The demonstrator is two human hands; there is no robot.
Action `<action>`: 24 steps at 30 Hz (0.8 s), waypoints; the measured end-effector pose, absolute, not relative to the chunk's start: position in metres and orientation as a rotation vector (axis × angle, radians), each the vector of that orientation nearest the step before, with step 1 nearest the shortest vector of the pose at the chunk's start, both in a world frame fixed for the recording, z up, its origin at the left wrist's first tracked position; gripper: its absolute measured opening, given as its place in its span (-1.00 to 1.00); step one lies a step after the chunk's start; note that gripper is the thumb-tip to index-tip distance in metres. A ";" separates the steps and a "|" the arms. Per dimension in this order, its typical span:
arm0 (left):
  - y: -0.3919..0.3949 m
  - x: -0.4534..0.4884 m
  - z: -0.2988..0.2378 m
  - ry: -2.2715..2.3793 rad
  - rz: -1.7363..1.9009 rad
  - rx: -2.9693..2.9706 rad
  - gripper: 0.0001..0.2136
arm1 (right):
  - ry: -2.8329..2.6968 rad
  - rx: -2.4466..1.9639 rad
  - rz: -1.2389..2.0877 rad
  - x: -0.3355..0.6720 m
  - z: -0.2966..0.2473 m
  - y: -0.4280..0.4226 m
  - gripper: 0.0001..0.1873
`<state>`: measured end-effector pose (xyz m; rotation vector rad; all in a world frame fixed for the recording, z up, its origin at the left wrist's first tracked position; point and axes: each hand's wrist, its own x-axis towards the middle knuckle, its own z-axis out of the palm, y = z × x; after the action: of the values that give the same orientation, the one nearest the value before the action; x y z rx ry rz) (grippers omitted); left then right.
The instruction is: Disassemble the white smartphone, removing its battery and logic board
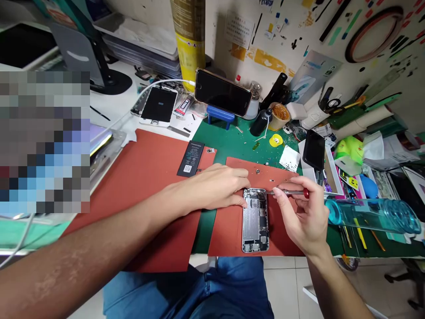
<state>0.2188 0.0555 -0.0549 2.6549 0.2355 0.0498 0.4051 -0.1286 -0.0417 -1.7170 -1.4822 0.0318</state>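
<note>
Slipping of screwdriver (294, 192) seems possible: shaft lies nearly flat at upper right edge of opened phone (253, 223), so tip could scratch exposed inside. Small loose part (257, 171) may be lost if mat (221, 239) under phone is bumped. Right hand (304, 208) clamps screwdriver; left hand (221, 186) touches phone's upper left edge, cannot tell if pinching.

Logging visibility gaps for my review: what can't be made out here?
Head view throughout:
Screwdriver: tip too small to tell whether it touches the opened phone.
Opened phone: underside hidden by its own body.
Battery: finest print too small.
Black screen: cut off by left edge.
Pixelated patch: blurs whatever lies there.
</note>
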 end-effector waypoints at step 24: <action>0.055 0.220 -0.055 0.263 0.013 2.655 -0.69 | -1.566 -1.710 0.016 0.407 -0.040 -0.117 -0.62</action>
<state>0.2203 0.0552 -0.0546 2.6554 0.2630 0.0130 0.4071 -0.1166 -0.0402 -1.7099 -1.5658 0.0155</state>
